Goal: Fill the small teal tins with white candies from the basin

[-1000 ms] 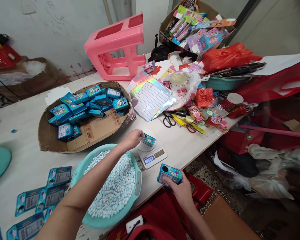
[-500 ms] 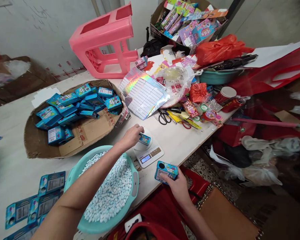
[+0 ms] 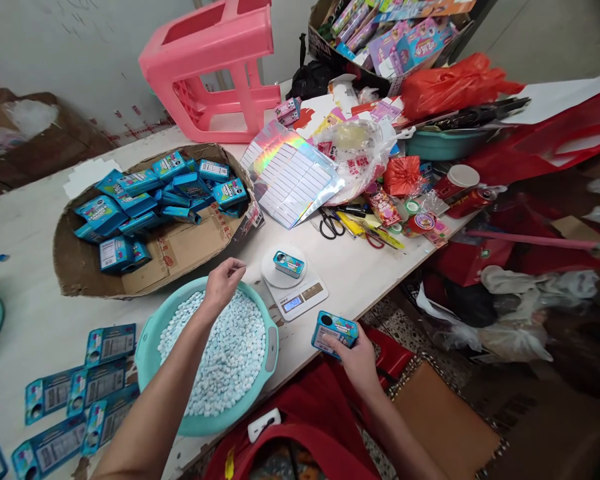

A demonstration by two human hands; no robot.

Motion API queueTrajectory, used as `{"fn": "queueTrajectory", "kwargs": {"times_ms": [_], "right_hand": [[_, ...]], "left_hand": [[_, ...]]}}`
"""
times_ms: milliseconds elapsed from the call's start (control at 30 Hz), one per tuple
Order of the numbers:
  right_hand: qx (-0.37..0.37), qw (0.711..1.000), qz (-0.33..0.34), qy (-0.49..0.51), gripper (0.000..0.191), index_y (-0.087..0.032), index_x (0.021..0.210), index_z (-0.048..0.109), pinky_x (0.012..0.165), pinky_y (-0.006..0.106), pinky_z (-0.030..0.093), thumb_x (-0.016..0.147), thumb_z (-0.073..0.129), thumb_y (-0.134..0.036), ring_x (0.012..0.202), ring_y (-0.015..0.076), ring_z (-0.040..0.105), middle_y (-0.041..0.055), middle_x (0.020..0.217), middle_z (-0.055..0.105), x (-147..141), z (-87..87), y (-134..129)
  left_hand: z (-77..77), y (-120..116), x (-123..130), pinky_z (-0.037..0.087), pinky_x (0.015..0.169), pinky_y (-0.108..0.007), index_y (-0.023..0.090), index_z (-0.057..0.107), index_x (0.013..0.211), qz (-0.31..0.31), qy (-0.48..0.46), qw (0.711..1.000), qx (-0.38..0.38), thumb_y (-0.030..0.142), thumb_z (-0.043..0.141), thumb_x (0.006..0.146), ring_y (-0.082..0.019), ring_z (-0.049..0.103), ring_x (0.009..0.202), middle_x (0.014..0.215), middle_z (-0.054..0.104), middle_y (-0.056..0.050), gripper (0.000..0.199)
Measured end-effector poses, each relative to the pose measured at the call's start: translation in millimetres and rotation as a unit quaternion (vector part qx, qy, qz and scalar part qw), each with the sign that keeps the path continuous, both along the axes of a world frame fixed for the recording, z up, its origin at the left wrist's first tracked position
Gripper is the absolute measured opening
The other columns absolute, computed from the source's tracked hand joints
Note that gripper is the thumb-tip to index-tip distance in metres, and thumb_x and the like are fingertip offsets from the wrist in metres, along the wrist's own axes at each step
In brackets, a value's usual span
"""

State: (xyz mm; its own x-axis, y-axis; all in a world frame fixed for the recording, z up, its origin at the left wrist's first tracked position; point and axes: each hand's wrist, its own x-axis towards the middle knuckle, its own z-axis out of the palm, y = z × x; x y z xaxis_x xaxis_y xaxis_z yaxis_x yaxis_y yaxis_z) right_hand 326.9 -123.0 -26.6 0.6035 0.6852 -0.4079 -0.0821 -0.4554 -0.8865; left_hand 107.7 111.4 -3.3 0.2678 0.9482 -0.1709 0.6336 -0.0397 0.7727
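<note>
My left hand (image 3: 223,285) hovers over the teal basin (image 3: 144,353) of pale blue candies (image 3: 225,360), its fingertips pinched together; whether something small is between them cannot be made out. My right hand (image 3: 357,357) holds a blue box (image 3: 336,328) near the table's front edge, thumb on its printed side. Between the hands, a small blue box (image 3: 289,263) rests on the round plate of a white scale (image 3: 307,297) with a lit display.
Left of the scale, a cut-down carton (image 3: 180,267) holds several blue boxes (image 3: 100,213). Flattened blue packs (image 3: 100,383) lie at the lower left. Scissors (image 3: 331,225), holographic sheets (image 3: 295,177) and a pink stool (image 3: 207,73) are farther back.
My left hand has let go of the small box on the scale and moved left over the basin. My right hand still holds its box. The view has shifted slightly.
</note>
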Motion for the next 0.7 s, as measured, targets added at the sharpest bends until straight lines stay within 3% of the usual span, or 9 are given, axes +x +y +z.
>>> {"fn": "queueTrajectory", "kwargs": {"times_ms": [133,300,433,567,700], "right_hand": [[0.002,1.0,0.0,0.0,0.041,-0.016,0.087,0.06,0.069,0.035,0.052,0.059,0.077,-0.041,0.069,0.0198,0.062,0.004,0.079,0.07,-0.9,-0.1,-4.0],[-0.003,1.0,0.009,-0.014,0.04,-0.017,0.086,0.061,0.069,0.035,0.052,0.059,0.076,-0.042,0.069,0.0205,0.063,0.0042,0.078,0.07,-3.6,3.8,-6.0],[-0.004,1.0,0.006,-0.02,0.041,-0.017,0.085,0.061,0.068,0.036,0.052,0.058,0.076,-0.044,0.068,0.0208,0.063,0.0045,0.077,0.071,-7.7,4.9,-6.5],[-0.007,1.0,0.011,-0.011,0.041,-0.017,0.085,0.061,0.068,0.035,0.052,0.058,0.077,-0.044,0.069,0.0209,0.063,0.0039,0.076,0.07,-10.6,3.5,-7.2],[-0.01,1.0,0.004,0.001,0.043,-0.016,0.086,0.061,0.067,0.035,0.052,0.057,0.077,-0.044,0.068,0.021,0.063,0.0043,0.077,0.07,-10.3,-0.7,-7.1]], "left_hand": [[1.6,-30.9,-28.7,0.039,0.071,-0.029,0.021,0.061,0.084,-0.006,0.069,0.998,0.0,0.04,0.049,0.079,-0.021,0.056,0.077,0.087,0.065,-0.003,0.023],[-9.8,-62.7,-54.8,0.038,0.071,-0.032,0.022,0.062,0.086,-0.052,0.139,0.987,-0.058,0.043,0.049,0.078,-0.024,0.057,0.081,0.097,0.065,-0.006,0.026],[-15.3,-72.4,-63.2,0.038,0.071,-0.032,0.022,0.062,0.09,-0.068,0.164,0.981,-0.08,0.043,0.048,0.078,-0.026,0.057,0.085,0.101,0.064,-0.007,0.027],[-16.1,-77.1,-65.9,0.036,0.068,-0.031,0.021,0.06,0.1,-0.14,0.251,0.952,-0.105,0.036,0.054,0.074,-0.026,0.057,0.085,0.106,0.06,-0.01,0.031],[-17.7,-82.4,-67.7,0.032,0.062,-0.028,0.021,0.059,0.085,-0.21,0.252,0.936,-0.128,0.022,0.049,0.072,-0.022,0.054,0.074,0.086,0.061,-0.007,0.016]]}}
